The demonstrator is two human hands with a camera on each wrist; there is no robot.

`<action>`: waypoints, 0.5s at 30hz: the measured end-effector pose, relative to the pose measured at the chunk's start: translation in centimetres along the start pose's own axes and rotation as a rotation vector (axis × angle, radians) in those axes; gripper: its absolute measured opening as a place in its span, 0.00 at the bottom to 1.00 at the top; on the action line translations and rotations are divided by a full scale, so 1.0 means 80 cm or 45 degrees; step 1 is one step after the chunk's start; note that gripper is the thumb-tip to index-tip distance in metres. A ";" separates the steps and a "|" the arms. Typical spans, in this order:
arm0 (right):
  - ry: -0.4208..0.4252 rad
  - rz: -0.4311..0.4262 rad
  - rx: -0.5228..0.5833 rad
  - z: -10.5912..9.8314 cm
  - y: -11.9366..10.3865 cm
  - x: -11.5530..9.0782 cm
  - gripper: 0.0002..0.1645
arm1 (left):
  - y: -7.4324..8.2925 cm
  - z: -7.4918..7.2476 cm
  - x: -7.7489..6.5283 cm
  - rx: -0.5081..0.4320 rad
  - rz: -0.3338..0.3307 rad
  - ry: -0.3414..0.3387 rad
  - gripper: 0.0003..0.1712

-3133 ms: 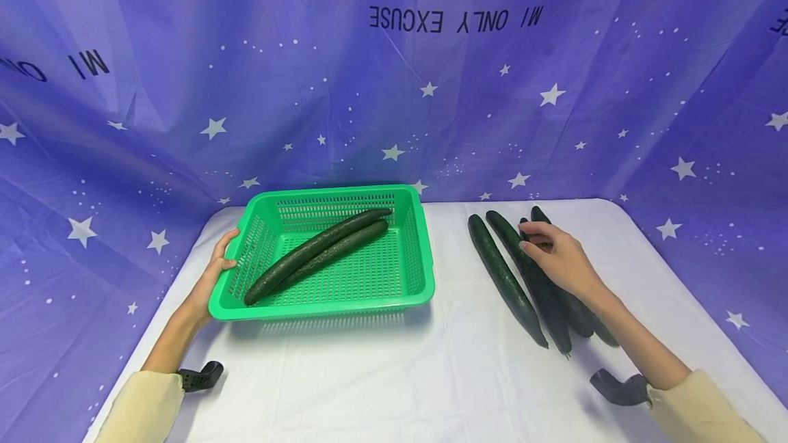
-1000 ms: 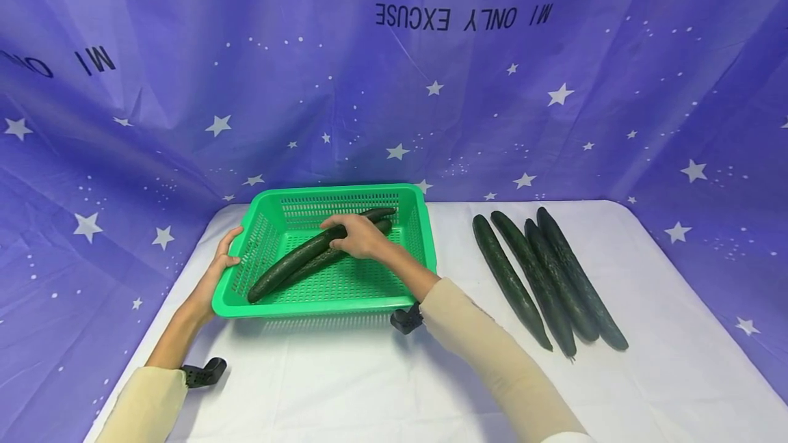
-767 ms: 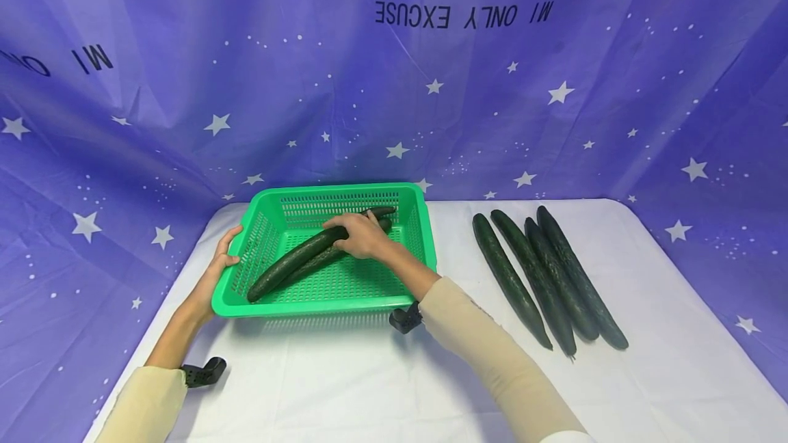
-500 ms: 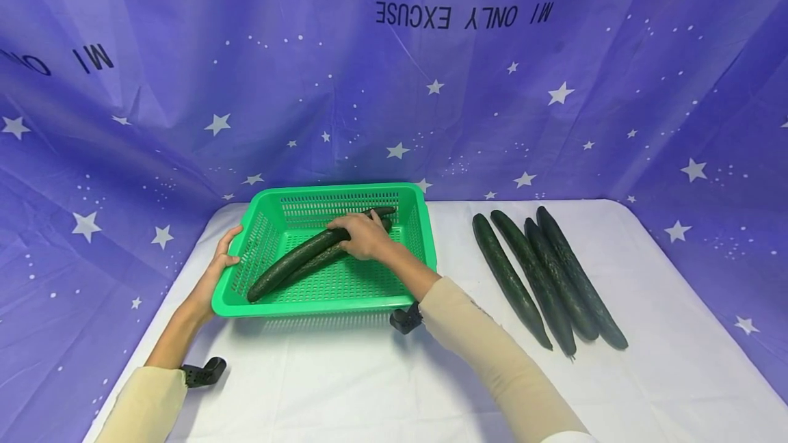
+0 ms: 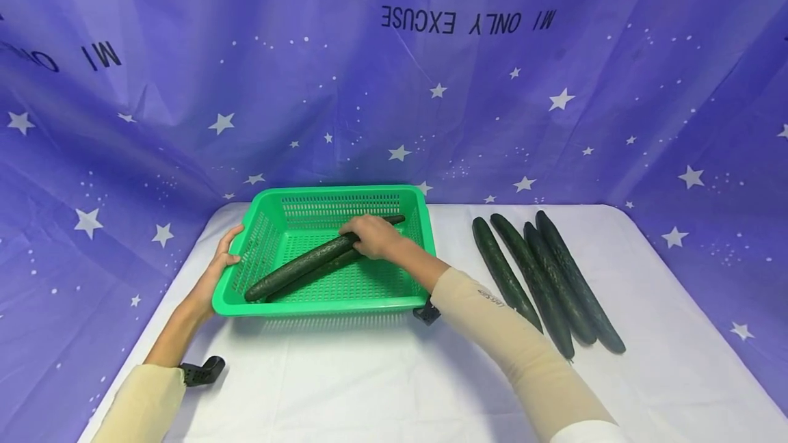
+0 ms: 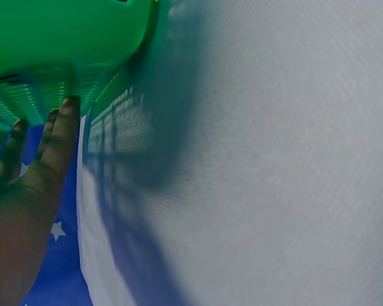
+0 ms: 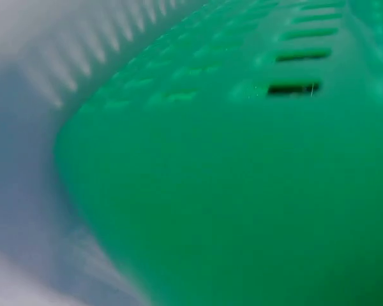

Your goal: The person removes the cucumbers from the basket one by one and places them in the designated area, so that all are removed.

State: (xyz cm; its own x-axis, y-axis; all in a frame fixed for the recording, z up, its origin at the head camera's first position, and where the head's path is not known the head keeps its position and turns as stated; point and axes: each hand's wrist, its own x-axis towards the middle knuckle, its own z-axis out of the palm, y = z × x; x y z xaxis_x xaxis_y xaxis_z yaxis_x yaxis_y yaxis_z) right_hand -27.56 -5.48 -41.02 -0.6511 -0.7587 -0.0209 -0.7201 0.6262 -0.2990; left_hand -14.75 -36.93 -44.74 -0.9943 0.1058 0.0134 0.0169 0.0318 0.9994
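Note:
In the head view, a green slotted plastic basket (image 5: 326, 306) stands on the white-covered table with two long dark-green cucumbers lying slantwise in it. My right hand (image 5: 375, 236) reaches over the basket's near right side, fingers curled round the upper cucumber (image 5: 295, 271). The lower cucumber (image 5: 326, 268) lies close along its near side, partly covered by the hand. My left hand (image 5: 212, 279) holds the basket's left rim. Its straight fingers (image 6: 60, 137) reach the slotted side in the left wrist view. Only the basket's outside (image 7: 230, 191) fills the right wrist view; my right hand is hidden there.
Several cucumbers (image 5: 548, 286) lie side by side on the table (image 5: 345, 381), right of the basket. Beyond the table hangs a purple curtain (image 5: 394, 108) with white stars and lettering. My right sleeve (image 5: 511, 347) overlaps the nearest cucumber's lower end.
My right hand has gone from the cucumbers on the right into the basket and closed round the upper cucumber there. That cucumber has shifted slightly. My left hand stays at the rim.

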 end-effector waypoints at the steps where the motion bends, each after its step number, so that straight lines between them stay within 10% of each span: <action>1: -0.002 -0.016 0.007 0.000 0.003 -0.001 0.26 | 0.001 0.000 0.001 -0.001 0.002 -0.003 0.36; 15: 0.128 -0.254 0.100 -0.024 0.016 -0.024 0.24 | 0.000 0.000 -0.001 -0.038 0.013 -0.020 0.34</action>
State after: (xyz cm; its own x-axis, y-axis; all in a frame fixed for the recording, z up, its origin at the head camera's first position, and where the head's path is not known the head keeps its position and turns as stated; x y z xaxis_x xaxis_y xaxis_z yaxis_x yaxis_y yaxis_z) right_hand -27.66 -2.91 -39.54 -0.5211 -0.8420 0.1397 -0.8186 0.4467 -0.3612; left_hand -14.68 -36.92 -44.71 -0.9923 0.1218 0.0236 0.0239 0.0013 0.9997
